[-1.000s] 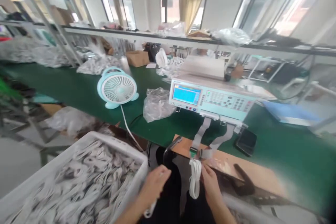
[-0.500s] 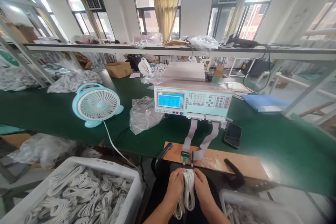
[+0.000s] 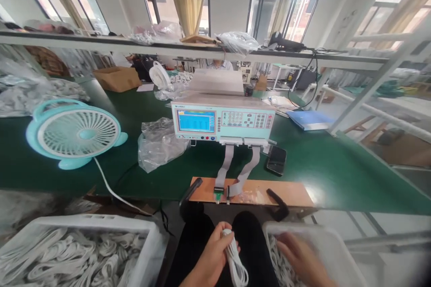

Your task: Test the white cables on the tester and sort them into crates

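A coiled white cable is gripped in my left hand, above my lap. My right hand, smeared by motion, is over the white bin at the lower right, beside the coiled cables in it; whether it holds anything does not show. Beyond my hands, two grey ribbon cables run from the test instrument down to small connectors on an orange board at the table's front edge.
A larger white bin full of coiled cables stands at the lower left. On the green table are a turquoise fan, a plastic bag, a phone and a blue folder. Black clamps flank the board.
The view has shifted right. My hands have parted: my left hand keeps one coiled bundle, while my right hand has left it and moved right, over the right bin.
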`<state>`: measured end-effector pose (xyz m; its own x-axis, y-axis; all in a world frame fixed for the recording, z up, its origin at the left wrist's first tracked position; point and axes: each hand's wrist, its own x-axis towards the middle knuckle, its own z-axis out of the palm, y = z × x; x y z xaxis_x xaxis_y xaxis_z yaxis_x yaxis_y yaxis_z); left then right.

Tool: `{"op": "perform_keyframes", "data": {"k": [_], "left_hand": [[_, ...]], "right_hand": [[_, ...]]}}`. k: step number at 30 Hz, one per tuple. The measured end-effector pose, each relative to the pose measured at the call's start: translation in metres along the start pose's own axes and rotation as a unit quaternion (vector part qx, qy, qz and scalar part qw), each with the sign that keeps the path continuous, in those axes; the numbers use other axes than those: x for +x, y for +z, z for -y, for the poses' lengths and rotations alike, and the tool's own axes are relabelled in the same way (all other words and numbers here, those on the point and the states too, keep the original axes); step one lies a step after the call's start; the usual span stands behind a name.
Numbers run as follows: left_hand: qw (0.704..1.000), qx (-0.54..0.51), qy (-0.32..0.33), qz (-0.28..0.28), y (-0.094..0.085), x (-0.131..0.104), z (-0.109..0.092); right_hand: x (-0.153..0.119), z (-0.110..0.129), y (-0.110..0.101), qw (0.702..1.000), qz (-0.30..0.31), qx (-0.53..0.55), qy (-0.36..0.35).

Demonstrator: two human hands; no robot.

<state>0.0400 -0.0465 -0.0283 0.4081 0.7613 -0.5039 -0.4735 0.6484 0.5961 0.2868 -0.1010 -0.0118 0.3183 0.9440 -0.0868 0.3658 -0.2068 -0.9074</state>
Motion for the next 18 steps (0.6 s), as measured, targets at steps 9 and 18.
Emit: {"op": "perform_keyframes", "data": {"k": [9,18], "left_hand": [[0.946,0.281,0.151,-0.06,0.007,-0.004,-0.02],[0.973,0.23,0.013,0.033,-0.019,-0.032,0.001]], "right_hand": [[-0.013,0.042,0.115,0.926,0.282,0.229,0.106],[-0.011,0.029,0.133,0.905,0.129,0.375,0.15]]}}
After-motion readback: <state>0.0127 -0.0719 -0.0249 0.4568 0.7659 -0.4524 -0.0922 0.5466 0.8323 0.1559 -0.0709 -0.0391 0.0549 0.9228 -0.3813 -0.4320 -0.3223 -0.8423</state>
